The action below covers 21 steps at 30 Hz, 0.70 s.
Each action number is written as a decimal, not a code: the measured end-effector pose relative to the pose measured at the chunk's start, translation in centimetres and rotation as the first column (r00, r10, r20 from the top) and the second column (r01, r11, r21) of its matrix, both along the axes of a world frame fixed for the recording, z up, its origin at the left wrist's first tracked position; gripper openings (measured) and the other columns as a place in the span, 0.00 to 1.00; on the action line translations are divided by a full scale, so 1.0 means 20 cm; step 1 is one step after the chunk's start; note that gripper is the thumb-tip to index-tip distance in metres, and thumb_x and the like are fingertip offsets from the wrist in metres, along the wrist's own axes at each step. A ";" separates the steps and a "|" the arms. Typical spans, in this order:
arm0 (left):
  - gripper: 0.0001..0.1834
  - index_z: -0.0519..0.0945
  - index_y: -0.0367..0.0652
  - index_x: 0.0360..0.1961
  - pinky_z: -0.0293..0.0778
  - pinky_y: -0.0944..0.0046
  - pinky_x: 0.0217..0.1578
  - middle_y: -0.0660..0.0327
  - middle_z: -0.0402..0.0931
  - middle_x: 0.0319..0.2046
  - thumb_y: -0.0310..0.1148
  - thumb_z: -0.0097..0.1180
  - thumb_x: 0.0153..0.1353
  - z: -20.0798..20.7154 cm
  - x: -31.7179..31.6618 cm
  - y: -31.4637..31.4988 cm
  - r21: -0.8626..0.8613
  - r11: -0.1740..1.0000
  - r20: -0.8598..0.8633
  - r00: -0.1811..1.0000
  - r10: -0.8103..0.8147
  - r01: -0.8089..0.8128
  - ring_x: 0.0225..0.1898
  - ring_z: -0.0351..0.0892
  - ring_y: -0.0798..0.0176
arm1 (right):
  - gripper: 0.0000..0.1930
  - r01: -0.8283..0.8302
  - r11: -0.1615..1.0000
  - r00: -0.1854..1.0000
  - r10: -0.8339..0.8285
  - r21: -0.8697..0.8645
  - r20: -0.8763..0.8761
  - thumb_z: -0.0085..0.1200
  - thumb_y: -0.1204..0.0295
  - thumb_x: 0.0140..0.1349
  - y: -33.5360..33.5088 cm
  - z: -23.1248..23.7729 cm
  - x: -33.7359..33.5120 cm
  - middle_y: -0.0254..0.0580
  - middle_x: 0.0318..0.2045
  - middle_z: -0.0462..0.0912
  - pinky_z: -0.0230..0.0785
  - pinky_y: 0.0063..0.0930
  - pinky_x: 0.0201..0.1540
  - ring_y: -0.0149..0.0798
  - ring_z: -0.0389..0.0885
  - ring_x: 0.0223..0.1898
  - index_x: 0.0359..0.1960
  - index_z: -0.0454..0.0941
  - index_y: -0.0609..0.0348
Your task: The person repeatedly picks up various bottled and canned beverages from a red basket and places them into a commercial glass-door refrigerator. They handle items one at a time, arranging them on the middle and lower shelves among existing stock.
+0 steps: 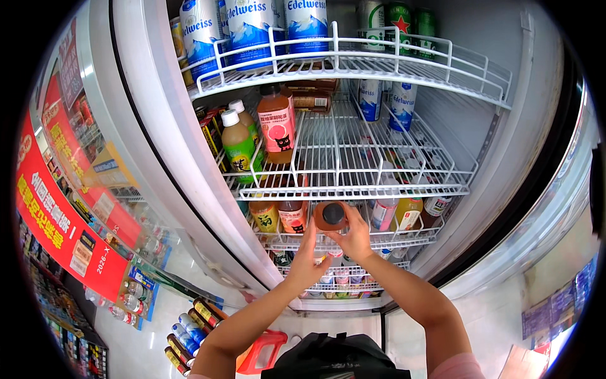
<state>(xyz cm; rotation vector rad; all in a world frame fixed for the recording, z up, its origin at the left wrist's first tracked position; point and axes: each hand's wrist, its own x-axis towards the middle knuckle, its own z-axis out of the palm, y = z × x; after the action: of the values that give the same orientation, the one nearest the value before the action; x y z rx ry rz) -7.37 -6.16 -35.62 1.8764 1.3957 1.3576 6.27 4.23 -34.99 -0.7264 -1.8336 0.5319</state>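
Observation:
Between my two hands is a bottle of reddish-brown drink with a dark cap (330,216), seen from above at the front of a lower fridge shelf. My left hand (308,264) presses its fingers along the bottle's left side. On the other side my right hand (355,237) curls round it, thumb beneath. Just left stand a pink-labelled bottle (291,216) and a yellow-labelled bottle (263,216). To the right are a pale pink drink bottle (384,213) and a yellow drink bottle (408,213). The held bottle's base is hidden, so I cannot tell whether it touches the shelf.
White wire shelves with raised front rails (353,191) cross the fridge. Above, a larger pink-labelled bottle (276,129) stands beside green-labelled bottles (240,148); blue-and-white cans (251,31) fill the top. The glass door (136,126) is at left. A red basket (262,350) and cans (189,331) are below.

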 end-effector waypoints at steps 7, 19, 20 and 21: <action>0.57 0.36 0.45 0.72 0.55 0.55 0.63 0.57 0.46 0.70 0.25 0.65 0.51 -0.16 -0.07 0.20 -0.187 0.981 0.297 0.955 0.005 0.053 0.70 0.49 0.60 | 0.35 0.167 0.976 0.944 -0.116 -0.143 0.310 0.71 0.62 0.40 0.15 -0.08 -0.07 0.49 0.42 0.80 0.72 0.41 0.45 0.52 0.78 0.43 0.52 0.70 0.58; 0.58 0.34 0.42 0.71 0.52 0.55 0.66 0.54 0.37 0.72 0.23 0.64 0.49 -0.19 -0.09 0.28 -0.137 0.985 0.361 0.932 -0.045 0.101 0.71 0.42 0.58 | 0.36 0.268 0.963 0.902 -0.240 -0.028 0.359 0.68 0.56 0.45 0.20 -0.12 -0.14 0.53 0.42 0.79 0.73 0.46 0.45 0.55 0.76 0.48 0.55 0.68 0.55; 0.59 0.34 0.40 0.71 0.53 0.53 0.66 0.51 0.37 0.71 0.24 0.64 0.48 -0.19 -0.09 0.31 -0.123 0.987 0.352 0.935 -0.051 0.101 0.71 0.41 0.56 | 0.36 0.281 0.960 0.900 -0.261 -0.006 0.349 0.67 0.56 0.46 0.22 -0.13 -0.14 0.54 0.43 0.78 0.73 0.46 0.45 0.56 0.76 0.48 0.55 0.68 0.56; 0.59 0.33 0.37 0.71 0.52 0.55 0.66 0.50 0.38 0.71 0.24 0.64 0.47 -0.18 -0.09 0.32 -0.151 0.986 0.325 0.946 -0.022 0.075 0.71 0.44 0.56 | 0.36 0.283 0.959 0.901 -0.269 0.009 0.340 0.67 0.55 0.46 0.23 -0.14 -0.16 0.55 0.43 0.78 0.73 0.46 0.45 0.56 0.76 0.48 0.55 0.68 0.57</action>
<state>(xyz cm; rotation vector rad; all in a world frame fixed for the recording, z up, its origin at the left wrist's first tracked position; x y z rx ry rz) -9.23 0.17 -39.15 1.4954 1.2430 1.4054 3.12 8.90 -37.85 -1.1431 -1.9914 0.2681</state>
